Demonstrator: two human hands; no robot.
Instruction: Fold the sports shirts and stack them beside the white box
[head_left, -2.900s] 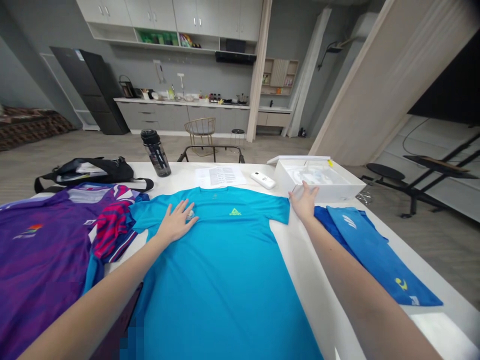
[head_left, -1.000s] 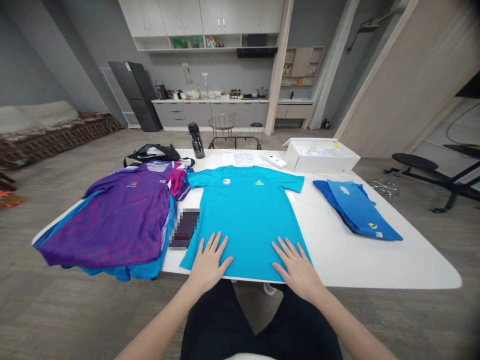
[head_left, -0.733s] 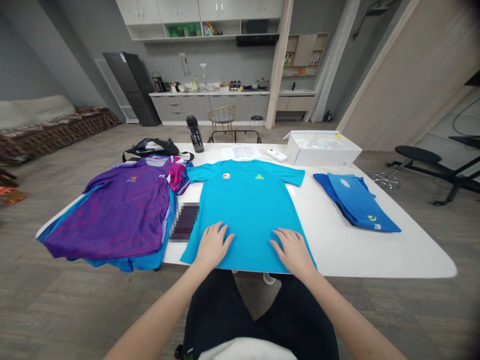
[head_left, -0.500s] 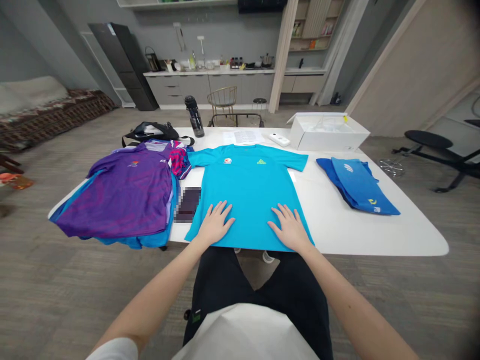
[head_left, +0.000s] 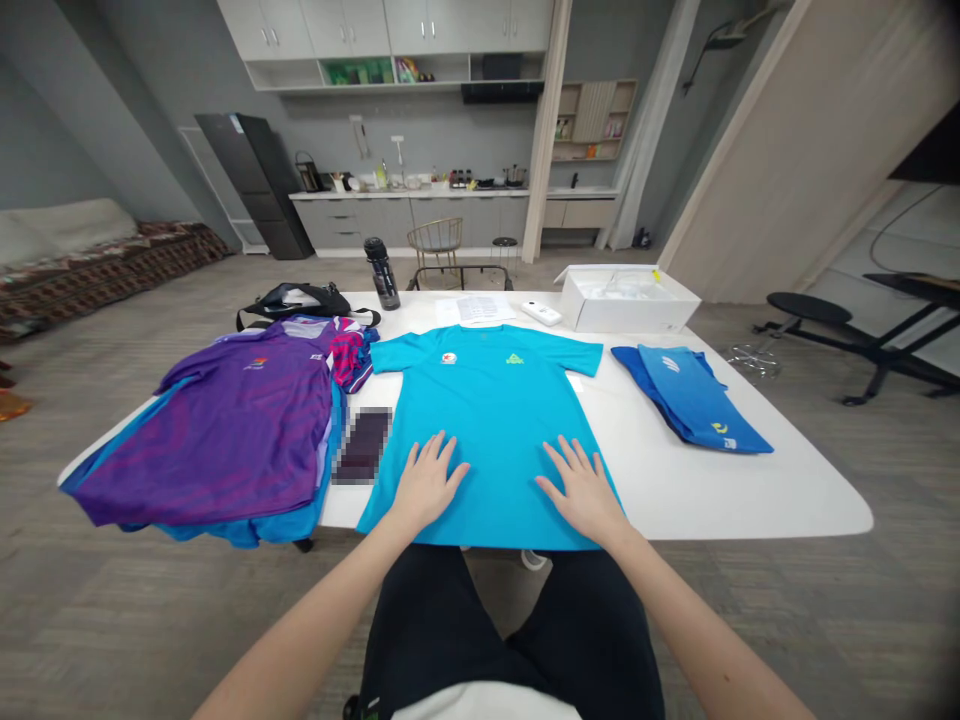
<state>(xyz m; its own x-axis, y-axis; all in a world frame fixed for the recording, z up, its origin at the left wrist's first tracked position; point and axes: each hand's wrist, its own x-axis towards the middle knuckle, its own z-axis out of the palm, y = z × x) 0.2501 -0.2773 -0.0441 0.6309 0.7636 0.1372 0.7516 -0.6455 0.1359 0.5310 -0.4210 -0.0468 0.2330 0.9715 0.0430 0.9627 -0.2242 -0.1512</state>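
A turquoise T-shirt (head_left: 491, 410) lies flat and face up on the white table (head_left: 697, 490), its hem at the near edge. My left hand (head_left: 427, 482) rests open, palm down, on the shirt's lower left. On the lower right of the shirt my right hand (head_left: 581, 487) lies the same way, fingers spread. Neither hand holds anything.
A pile of purple and blue jerseys (head_left: 225, 425) lies left of the shirt, with a dark flat object (head_left: 362, 446) between them. Folded blue garments (head_left: 690, 398) lie to the right. At the far edge stand a white open box (head_left: 630, 298), a dark bottle (head_left: 381, 273), papers (head_left: 474, 309) and a black bag (head_left: 296, 298).
My hands came back from the shirt's shoulders to its hem and stayed flat there. The view pulled away from the table and has since tilted slightly.
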